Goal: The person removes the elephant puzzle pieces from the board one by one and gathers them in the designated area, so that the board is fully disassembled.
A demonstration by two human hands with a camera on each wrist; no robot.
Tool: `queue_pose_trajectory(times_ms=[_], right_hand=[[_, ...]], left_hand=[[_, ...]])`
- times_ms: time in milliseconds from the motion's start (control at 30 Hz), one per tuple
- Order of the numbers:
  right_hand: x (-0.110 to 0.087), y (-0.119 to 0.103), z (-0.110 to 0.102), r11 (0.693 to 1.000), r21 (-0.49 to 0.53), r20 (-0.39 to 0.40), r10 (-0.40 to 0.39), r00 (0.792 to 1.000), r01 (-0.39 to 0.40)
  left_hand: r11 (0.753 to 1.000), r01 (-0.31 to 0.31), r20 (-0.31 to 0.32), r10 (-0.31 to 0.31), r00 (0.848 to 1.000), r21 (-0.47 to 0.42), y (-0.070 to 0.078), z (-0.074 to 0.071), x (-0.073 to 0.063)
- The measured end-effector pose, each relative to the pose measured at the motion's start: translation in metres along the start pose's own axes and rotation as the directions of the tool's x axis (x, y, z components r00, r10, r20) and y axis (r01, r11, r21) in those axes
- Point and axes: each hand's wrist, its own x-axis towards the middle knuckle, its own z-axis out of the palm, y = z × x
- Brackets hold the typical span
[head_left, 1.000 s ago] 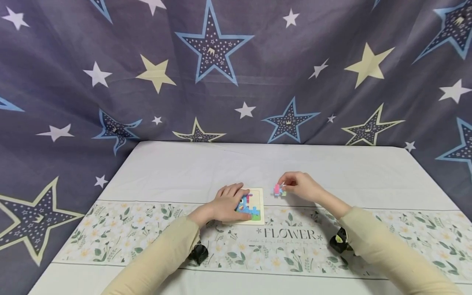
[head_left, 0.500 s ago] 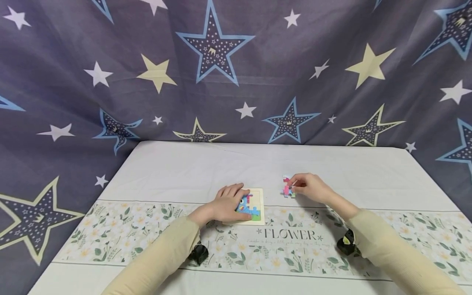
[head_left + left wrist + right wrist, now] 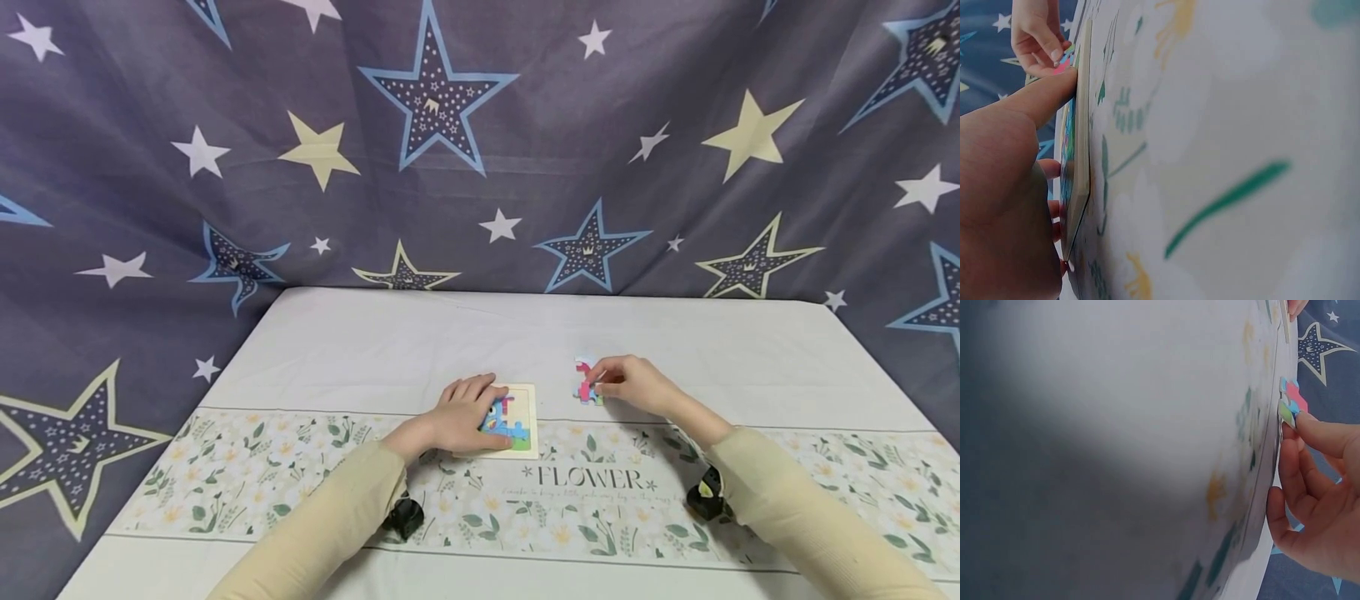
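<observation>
1. A star-printed curtain [image 3: 498, 183] hangs well beyond the puzzle board [image 3: 533, 417], perhaps to screen off the room.
2. The table [image 3: 375, 346] under the board wears a white cloth, which I suppose makes small coloured bits easy to spot.
3. A flowered band [image 3: 270, 467] crosses that cloth; the board straddles its far edge.
4. The left hand [image 3: 456, 421] lies over the board's left part, fingers spread towards its far side and thumb along its near side. It looks like a steadying hold, leaving the right side uncovered.
5. The right hand [image 3: 633, 383] is beyond the board's right edge, thumb and forefinger pinching at the edge of the loose pieces. A fingertip hold suits something so thin, I'd say.
6. The board rests flat, pale rim showing. Fitted pieces [image 3: 519, 431] show beside the left thumb, with bare wood above them; what lies under the palm I can't see.
7. The loose pieces, pink, blue and green, lie just right of the board, conveniently near the right hand. Whether they're joined together, I can't tell.
</observation>
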Motion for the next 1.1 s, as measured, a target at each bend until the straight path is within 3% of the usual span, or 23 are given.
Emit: queue_pose_trajectory(times_ms=[1100], right_hand=[[0.0023,0.0010,0.0035,0.998,-0.064,-0.045,0.009,0.999,-0.011]], left_hand=[[1.000,-0.007,-0.010,0.007,1.000,-0.003,-0.0008,0.0005,0.0007]])
